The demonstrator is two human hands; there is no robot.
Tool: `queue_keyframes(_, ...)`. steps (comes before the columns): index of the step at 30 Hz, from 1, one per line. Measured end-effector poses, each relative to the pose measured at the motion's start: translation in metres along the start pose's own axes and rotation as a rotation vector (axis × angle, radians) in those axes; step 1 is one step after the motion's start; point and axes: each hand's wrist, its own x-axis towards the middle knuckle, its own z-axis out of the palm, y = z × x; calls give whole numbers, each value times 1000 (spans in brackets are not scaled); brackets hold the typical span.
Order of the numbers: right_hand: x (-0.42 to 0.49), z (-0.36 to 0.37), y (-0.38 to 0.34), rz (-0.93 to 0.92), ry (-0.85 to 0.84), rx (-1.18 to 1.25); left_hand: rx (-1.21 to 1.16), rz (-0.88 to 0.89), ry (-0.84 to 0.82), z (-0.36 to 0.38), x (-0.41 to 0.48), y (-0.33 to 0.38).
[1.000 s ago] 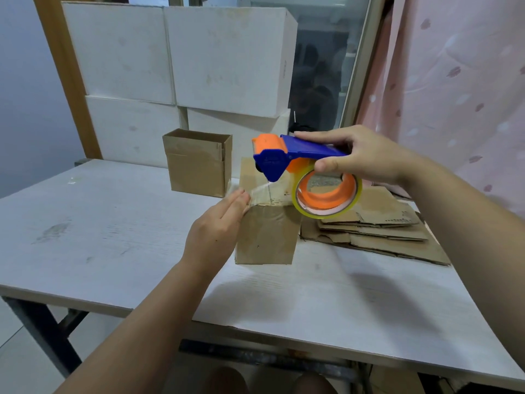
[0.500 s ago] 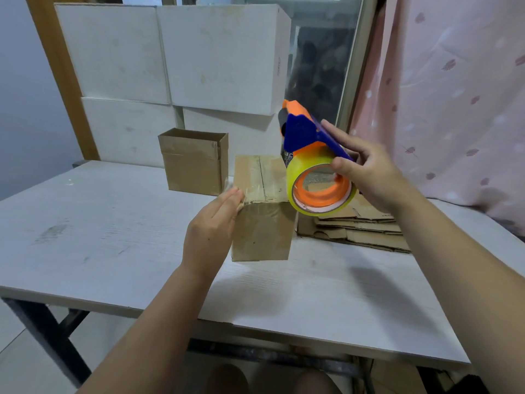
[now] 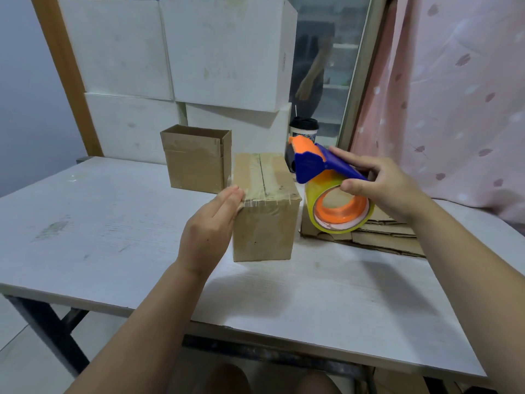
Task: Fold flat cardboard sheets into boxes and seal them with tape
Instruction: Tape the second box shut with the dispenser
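A small brown cardboard box (image 3: 265, 223) stands on the white table (image 3: 99, 223), its top seam covered with clear tape. My left hand (image 3: 211, 223) lies flat against the box's left side, fingers straight and together, pressing on the tape end at the top edge. My right hand (image 3: 380, 186) grips a blue and orange tape dispenser (image 3: 321, 177) with a yellowish tape roll (image 3: 339, 211), held in the air just right of the box and apart from it. A pile of flat cardboard sheets (image 3: 389, 237) lies behind the dispenser.
A second brown box (image 3: 196, 160), open at the top, stands behind. Large white boxes (image 3: 176, 52) are stacked at the table's back. A lidded paper cup (image 3: 303, 130) stands near the window frame. A pink curtain (image 3: 454, 95) hangs at the right.
The dispenser was on the box's top with tape stretched to my left fingers; it then lifted off and now hangs lower at the right. My left hand stays pressed to the box.
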Motion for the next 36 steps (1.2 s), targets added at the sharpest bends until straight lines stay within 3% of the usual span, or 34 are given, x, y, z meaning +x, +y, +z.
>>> queue_keyframes(3,-4,3,18,35,33,-28,-5,15,-10,1,1,1)
queue_keyframes(10,-16,29,35,-12,129,201,6,35,-28,-2,3,0)
queue_keyframes(13,-17,42,48,57,155,357,-24,-13,-54,-3,4,-2)
queue_keyframes(18,-17,55,48,59,172,402,-122,-138,-201,-9,10,7)
queue_keyframes(21,-13,68,40,48,175,410,158,-185,-246,-7,11,16)
queue_keyframes(24,-10,81,29,33,168,431,395,-120,-230,-5,15,25)
queue_keyframes(27,-8,87,24,30,186,411,312,-43,-265,-5,19,31)
queue_keyframes(36,-9,80,19,11,138,305,211,-241,-241,2,28,35)
